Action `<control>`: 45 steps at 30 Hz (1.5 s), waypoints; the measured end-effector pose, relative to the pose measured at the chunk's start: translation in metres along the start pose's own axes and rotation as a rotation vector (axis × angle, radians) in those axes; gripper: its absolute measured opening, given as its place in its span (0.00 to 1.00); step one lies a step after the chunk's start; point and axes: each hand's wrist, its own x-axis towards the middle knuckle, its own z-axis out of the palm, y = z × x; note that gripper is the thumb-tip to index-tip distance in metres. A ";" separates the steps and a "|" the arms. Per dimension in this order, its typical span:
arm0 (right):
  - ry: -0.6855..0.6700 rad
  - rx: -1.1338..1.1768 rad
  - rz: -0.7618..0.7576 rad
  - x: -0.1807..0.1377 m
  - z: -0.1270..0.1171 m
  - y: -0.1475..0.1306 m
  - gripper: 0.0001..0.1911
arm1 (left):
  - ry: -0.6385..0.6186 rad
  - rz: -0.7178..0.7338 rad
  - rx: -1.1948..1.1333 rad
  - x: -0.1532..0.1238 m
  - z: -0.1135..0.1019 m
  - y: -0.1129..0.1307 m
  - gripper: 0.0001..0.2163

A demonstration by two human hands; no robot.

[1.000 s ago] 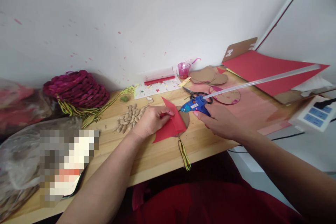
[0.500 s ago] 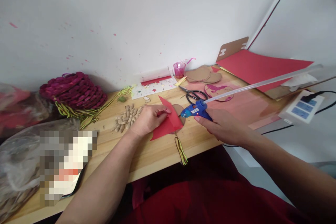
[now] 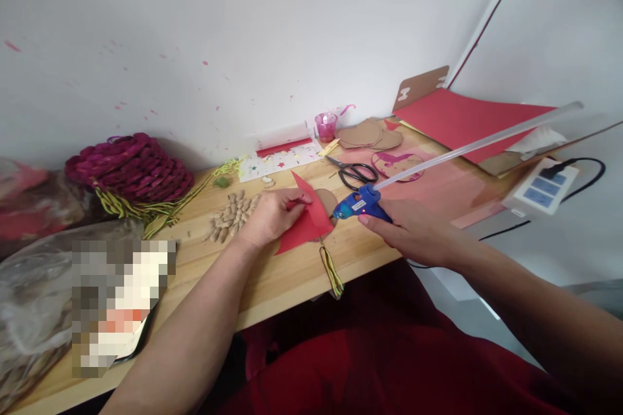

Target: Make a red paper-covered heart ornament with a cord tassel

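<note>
My left hand (image 3: 280, 213) pinches the edge of a folded sheet of red paper (image 3: 307, 228) and holds its flap up. Under that sheet lies a round piece of brown cardboard (image 3: 327, 198), partly covered by the red. A yellow-green and dark tassel (image 3: 331, 272) hangs from its near side over the table edge. In my right hand (image 3: 406, 230) is a blue hot glue gun (image 3: 361, 204), its nozzle pointing left at the cardboard beside the flap. A long clear glue stick (image 3: 467, 146) juts from the gun's back.
Peanuts (image 3: 232, 215) lie left of my left hand. Black-handled scissors (image 3: 357, 174), cardboard shapes (image 3: 367, 135) and a pink-stained cup (image 3: 326, 126) stand behind. A power strip (image 3: 540, 187) is at right, a purple braided bundle (image 3: 134, 168) and a phone (image 3: 129, 305) at left.
The view has shifted slightly, so everything sits a little further left. Both hands keep their grips, and the glue gun's nozzle stays by the cardboard.
</note>
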 end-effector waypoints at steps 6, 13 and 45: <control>-0.005 0.031 0.001 -0.003 -0.001 0.000 0.21 | -0.027 0.057 0.104 -0.002 0.002 0.007 0.11; -0.149 0.288 0.080 -0.014 -0.004 0.013 0.20 | -0.155 0.092 0.271 -0.005 0.002 0.013 0.32; 0.089 1.386 0.153 -0.012 0.054 0.037 0.23 | -0.545 0.249 0.273 -0.021 0.006 0.017 0.28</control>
